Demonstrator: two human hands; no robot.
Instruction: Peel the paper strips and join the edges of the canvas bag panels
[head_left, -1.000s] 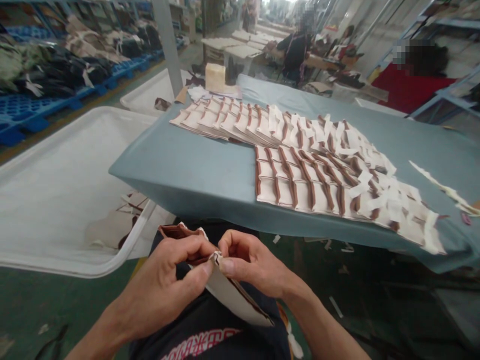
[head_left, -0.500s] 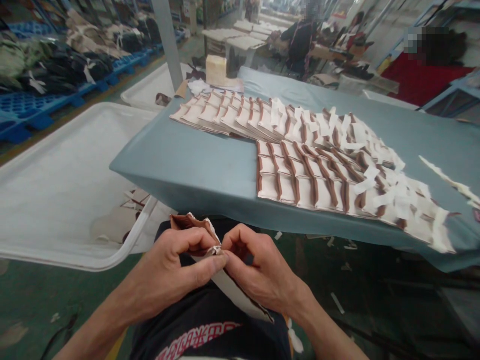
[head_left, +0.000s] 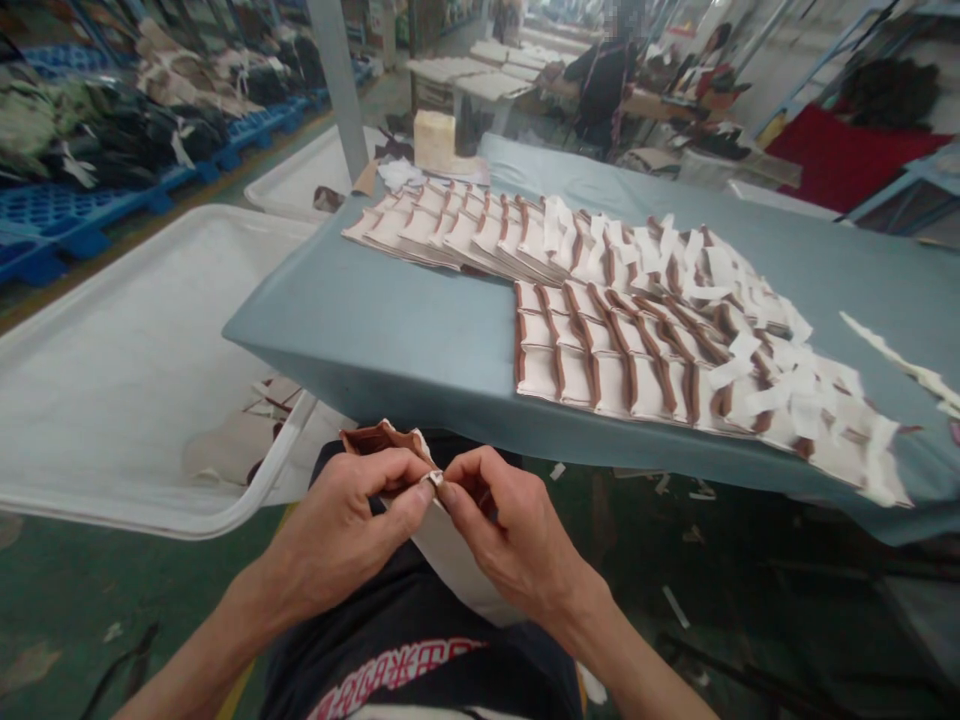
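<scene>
Above my lap I hold a white fabric piece (head_left: 457,570) with a brown lining, pinched at its edge between both hands. My left hand (head_left: 367,510) is closed, thumb and forefinger gripping the folded edge. Right beside it, my right hand (head_left: 510,525) is closed too and pinches the same edge, the fingertips of the two nearly touching. Behind my left fingers the brown inner side (head_left: 382,437) opens upward with a wavy white rim. On the table lie overlapping rows of similar white pieces with brown edges (head_left: 607,350).
A blue-grey covered table (head_left: 375,330) stands in front of me. White strips (head_left: 795,400) lie over the right part of the rows. To the left is a white plastic bin (head_left: 150,300) with fabric pieces inside. A person (head_left: 600,90) is further back, and scraps litter the green floor.
Both hands stay pinched on the fabric piece, with small finger shifts at the edge. The piece's lower part has swung slightly, and its dark lower tip is now out of sight.
</scene>
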